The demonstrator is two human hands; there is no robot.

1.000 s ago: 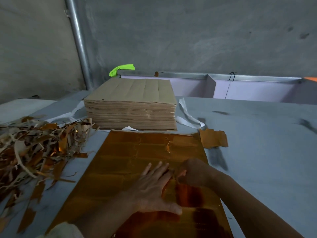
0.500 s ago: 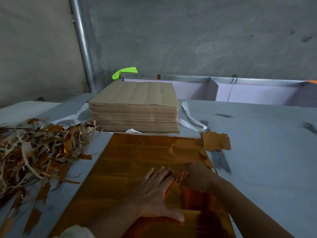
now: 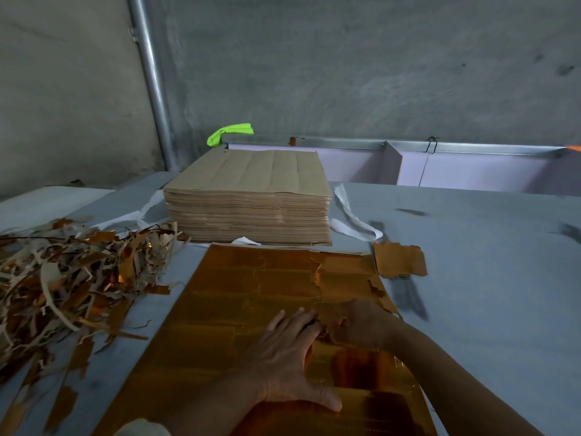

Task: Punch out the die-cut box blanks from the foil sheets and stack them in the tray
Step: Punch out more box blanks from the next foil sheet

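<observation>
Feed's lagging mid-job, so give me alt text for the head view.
The left hand presses flat on a gold foil sheet on the grey table while the right hand, fingers curled, pinches the foil beside it. Behind stands a stack of brown sheets; scrap strips are piled at left.

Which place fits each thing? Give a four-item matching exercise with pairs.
1 shiny gold foil sheet; 2 tall stack of brown card sheets; 3 heap of torn gold scrap strips; 4 small gold die-cut blank.
A left part of the grey table; B under the left hand and right hand; C right of the sheet's far corner; D behind the sheet's far edge.
Pairs: 1-B, 2-D, 3-A, 4-C.
</observation>
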